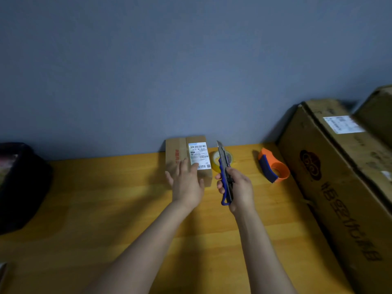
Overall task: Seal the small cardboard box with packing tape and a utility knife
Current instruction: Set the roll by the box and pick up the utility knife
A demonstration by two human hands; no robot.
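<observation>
Right hand [238, 187] closed round knife [224, 175], blade out, pointing 12 o'clock. Left hand [186, 181] open, flat on box [182, 153], holding nothing. Box at table [106, 209] far edge by wall, flaps shut. Tape roll [222, 161] at box's 3 o'clock; dispenser [272, 166] further right. Fresh tape on box: cannot tell. Sealing, cutting judged outstanding.
</observation>
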